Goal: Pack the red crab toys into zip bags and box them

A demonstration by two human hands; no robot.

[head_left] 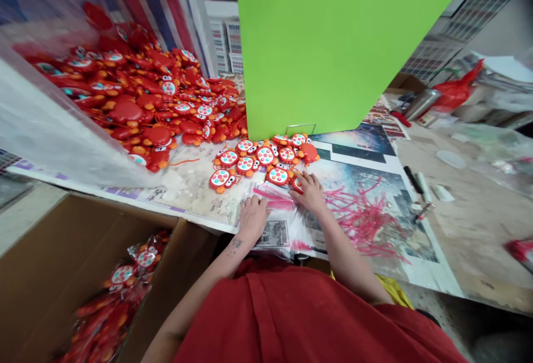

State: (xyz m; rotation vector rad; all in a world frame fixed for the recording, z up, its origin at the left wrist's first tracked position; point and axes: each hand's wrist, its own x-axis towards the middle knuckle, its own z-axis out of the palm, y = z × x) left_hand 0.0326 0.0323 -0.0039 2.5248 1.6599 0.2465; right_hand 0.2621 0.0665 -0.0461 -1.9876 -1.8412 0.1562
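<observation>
Several red crab-shaped toys (265,155) with dotted white faces lie in a group at the middle of the table. My right hand (310,192) has its fingers over one red toy (297,184) at the near right of that group. On the left edge of a stack of clear plastic bags (275,233) with a printed label rests my left hand (253,216), its fingers curled on the plastic; whether it pinches a bag is hidden. Pink strips show at the top of the bags, between the hands.
A big pile of red toys (127,110) spills from a sack on the left. Below it stands a cardboard box (37,263) with bagged toys. A green panel (316,46) rises behind; pink strands (366,218), markers (413,180) and bags lie right.
</observation>
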